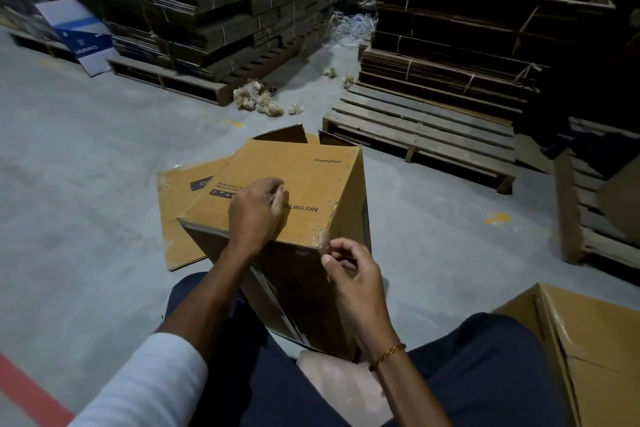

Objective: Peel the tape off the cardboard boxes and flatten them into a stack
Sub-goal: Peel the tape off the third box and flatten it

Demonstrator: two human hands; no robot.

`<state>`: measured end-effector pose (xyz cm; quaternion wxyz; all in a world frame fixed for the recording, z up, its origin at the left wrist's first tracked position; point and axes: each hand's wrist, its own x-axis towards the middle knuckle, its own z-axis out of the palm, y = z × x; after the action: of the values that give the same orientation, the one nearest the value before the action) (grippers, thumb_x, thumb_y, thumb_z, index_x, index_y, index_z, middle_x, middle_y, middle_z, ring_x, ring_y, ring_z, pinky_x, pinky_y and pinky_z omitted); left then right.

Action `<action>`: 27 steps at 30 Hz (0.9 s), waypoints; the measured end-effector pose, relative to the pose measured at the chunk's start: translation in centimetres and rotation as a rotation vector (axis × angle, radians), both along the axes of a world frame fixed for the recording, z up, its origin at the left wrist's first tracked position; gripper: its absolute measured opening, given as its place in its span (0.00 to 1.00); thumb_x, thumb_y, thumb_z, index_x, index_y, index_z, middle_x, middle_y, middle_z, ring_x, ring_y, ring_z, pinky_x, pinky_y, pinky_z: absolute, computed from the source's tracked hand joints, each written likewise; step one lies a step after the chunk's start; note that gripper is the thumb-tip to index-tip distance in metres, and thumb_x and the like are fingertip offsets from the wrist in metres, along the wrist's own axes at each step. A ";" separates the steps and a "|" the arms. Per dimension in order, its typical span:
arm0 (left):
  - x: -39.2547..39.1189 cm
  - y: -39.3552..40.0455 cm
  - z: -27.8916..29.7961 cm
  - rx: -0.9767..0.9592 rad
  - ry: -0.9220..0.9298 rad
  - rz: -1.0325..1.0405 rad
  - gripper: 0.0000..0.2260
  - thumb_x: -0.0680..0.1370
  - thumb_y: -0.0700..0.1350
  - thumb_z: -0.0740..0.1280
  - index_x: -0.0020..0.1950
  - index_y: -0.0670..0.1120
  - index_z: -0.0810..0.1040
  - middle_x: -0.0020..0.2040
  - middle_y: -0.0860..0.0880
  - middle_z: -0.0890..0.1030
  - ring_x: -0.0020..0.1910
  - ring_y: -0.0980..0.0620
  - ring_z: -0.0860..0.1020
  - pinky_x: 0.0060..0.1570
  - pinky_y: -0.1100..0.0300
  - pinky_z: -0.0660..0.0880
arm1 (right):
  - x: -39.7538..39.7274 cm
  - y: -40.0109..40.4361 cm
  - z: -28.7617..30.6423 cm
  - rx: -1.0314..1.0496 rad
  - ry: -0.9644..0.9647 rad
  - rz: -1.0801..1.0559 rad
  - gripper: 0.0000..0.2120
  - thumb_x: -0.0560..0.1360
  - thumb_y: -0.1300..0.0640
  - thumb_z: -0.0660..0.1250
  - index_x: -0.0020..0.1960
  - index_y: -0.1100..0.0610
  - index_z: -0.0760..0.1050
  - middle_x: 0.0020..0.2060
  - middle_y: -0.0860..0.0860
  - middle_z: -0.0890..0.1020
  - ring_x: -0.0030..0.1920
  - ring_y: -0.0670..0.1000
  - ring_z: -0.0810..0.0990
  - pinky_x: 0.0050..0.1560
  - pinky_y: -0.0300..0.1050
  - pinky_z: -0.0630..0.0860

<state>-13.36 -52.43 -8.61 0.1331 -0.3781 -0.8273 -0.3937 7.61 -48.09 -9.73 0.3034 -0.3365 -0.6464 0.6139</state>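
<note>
Corrugated brown box (294,184), left hand (254,215) clutching crinkled clear tape (273,198), right hand (349,270) pinching corner tape.

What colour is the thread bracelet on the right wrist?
Orange-gold with darker red-brown strands, on the thin thread bracelet around the right wrist; seen in the head view.

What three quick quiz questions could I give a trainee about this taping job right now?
1. True or false: the ceiling fan box is already flattened.
2. The left hand holds: A) a knife B) a wad of clear tape C) nothing
3. Fill in: under the box, a flattened box lies on the ____.

Key: 1 false, it stands between the knees. 2 B. 3 floor. The right hand pinches at tape on the near corner.
</note>
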 end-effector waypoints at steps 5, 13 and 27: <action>0.0 0.1 0.1 0.003 0.010 0.017 0.09 0.80 0.43 0.68 0.58 0.45 0.84 0.50 0.47 0.86 0.46 0.50 0.82 0.46 0.60 0.74 | -0.3 0.7 0.1 -0.001 -0.008 0.041 0.06 0.76 0.61 0.72 0.49 0.51 0.81 0.52 0.48 0.79 0.54 0.43 0.79 0.59 0.46 0.79; 0.6 0.5 -0.2 0.025 0.002 -0.027 0.09 0.81 0.44 0.67 0.58 0.44 0.84 0.51 0.46 0.86 0.46 0.49 0.82 0.46 0.56 0.78 | 0.2 0.3 -0.5 -0.053 0.002 -0.074 0.15 0.79 0.61 0.70 0.64 0.49 0.78 0.55 0.47 0.79 0.55 0.43 0.81 0.56 0.46 0.82; 0.4 0.3 -0.4 0.020 -0.003 -0.029 0.09 0.81 0.45 0.67 0.58 0.46 0.84 0.50 0.47 0.86 0.45 0.50 0.82 0.44 0.55 0.79 | -0.5 1.7 0.9 -0.054 -0.095 -0.072 0.07 0.79 0.59 0.68 0.45 0.56 0.83 0.42 0.52 0.84 0.45 0.51 0.83 0.45 0.46 0.83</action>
<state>-12.92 -52.10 -9.04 0.1300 -0.3880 -0.8178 -0.4046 7.06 -46.36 -8.82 0.2850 -0.3965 -0.6307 0.6031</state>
